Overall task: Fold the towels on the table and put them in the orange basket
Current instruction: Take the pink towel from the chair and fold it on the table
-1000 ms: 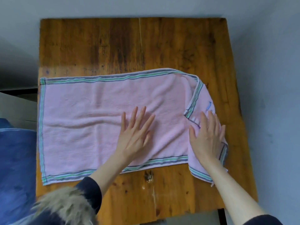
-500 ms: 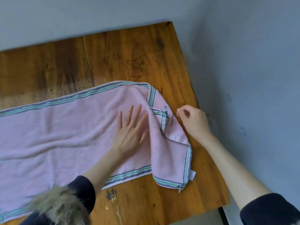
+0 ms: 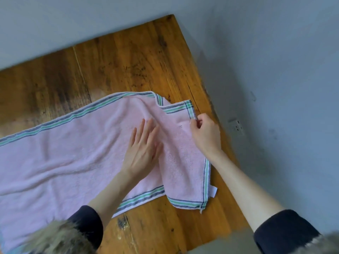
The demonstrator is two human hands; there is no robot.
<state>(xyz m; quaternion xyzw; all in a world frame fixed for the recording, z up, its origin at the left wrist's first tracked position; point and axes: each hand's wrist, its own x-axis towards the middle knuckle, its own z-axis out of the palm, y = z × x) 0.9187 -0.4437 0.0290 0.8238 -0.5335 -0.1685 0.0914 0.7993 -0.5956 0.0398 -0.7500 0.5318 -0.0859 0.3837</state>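
A pink towel (image 3: 73, 158) with green, white and dark striped borders lies spread across the wooden table (image 3: 128, 57), running from the left edge of the frame to right of centre. Its right end is rumpled: the cloth rises in a soft ridge near the middle of the picture, and the far right corner lies flat toward the upper right of the towel, close to the table's right edge. A small white tag (image 3: 213, 193) sticks out from the lower right hem.

The left hand (image 3: 142, 151) lies palm down on the towel at the centre of the frame, fingers straight and spread, grasping nothing, only pressing on the cloth. The right hand (image 3: 205, 133) is just right of it, curled, with thumb and fingertips pinched together on the striped short edge of the towel near its far right corner.

Both forearms are bare, ending in dark sleeves (image 3: 286, 231) at the bottom of the frame, the cuffs trimmed with pale fur. Grey walls fill the top and right side, with a wall socket (image 3: 236, 125) at the right.
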